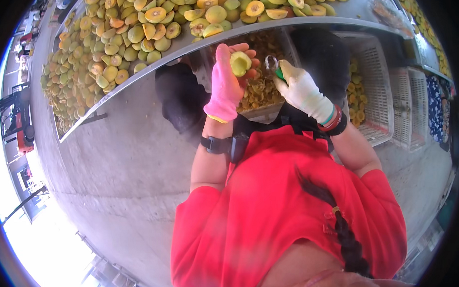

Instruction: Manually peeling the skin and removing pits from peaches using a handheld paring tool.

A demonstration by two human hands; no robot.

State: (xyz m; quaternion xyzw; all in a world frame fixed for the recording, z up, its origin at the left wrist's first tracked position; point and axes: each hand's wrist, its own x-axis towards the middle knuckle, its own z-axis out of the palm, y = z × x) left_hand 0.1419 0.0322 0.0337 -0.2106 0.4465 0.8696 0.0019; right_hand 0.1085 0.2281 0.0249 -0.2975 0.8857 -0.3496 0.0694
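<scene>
My left hand (224, 81), in a pink glove with bare fingertips, cradles a pale green-yellow fruit piece (240, 63) in its upturned palm. A hollow shows on the fruit's near face. To its right, my right hand (301, 86) wears a whitish knit glove. It grips the green handle (280, 74) of a small tool with a metal loop (271, 62) at its tip. The loop points toward the fruit but stands apart from it. Below both hands, between my knees, sits a crate of yellow-brown fruit scraps (258, 90).
Ahead is a metal-rimmed table (195, 46) heaped with halved yellow-green stone fruit (134, 33). At right a white plastic crate (373, 85) holds fruit halves (356, 97), with another crate (414, 106) beside it. A clear plastic bag (390, 14) lies on the table. A forklift (20, 120) stands far left.
</scene>
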